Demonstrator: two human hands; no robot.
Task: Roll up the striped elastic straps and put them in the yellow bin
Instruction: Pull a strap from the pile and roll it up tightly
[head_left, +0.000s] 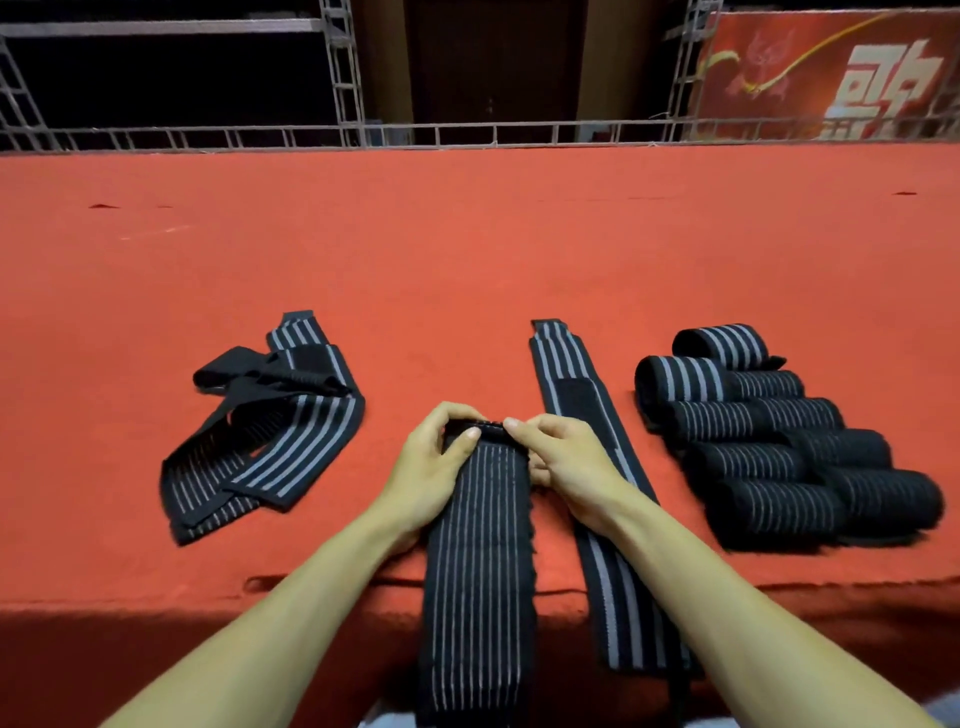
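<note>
A black elastic strap with thin grey stripes (480, 561) lies lengthwise in front of me and hangs over the table's near edge. My left hand (434, 465) and my right hand (563, 457) both pinch its far end, which is folded into a small first turn. A second flat strap with wider stripes (576, 395) lies just right of it, partly under my right wrist. A loose heap of unrolled straps (270, 431) sits to the left. Several rolled straps (779, 441) are stacked at the right. No yellow bin is in view.
The table is covered in red cloth (467, 249), with its near edge (156, 603) dropping off below my forearms. Metal truss railing (467, 132) runs behind the far edge, and a red banner (831, 73) hangs at the back right.
</note>
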